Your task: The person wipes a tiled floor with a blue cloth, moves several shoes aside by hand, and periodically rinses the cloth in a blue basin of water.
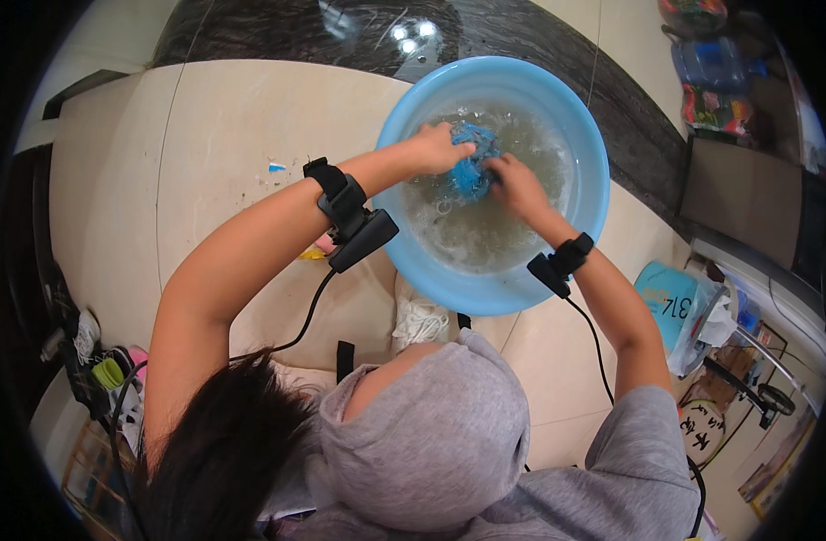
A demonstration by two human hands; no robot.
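Note:
A light-blue plastic basin (pixel 592 179) stands on the floor in front of me, holding murky, sudsy water (pixel 484 233). Over the water, a wet, bunched blue cloth (pixel 468 177) is between my hands. My left hand (pixel 441 149) grips it from the left, with the thumb across its upper part. At its lower right side, my right hand (pixel 519 188) has its fingers curled against the cloth, slightly blurred. The cloth's underside and some of my fingertips are hidden. Each wrist wears a black strapped device with a cable.
White laced shoes (pixel 419 318) show below the basin's near rim. Small scraps (pixel 276 167) lie on the tiles to the left. On the right are a turquoise bag (pixel 661 304), a metal-framed item (pixel 767 399) and a large water bottle (pixel 710 64). Footwear (pixel 108 372) lies at far left.

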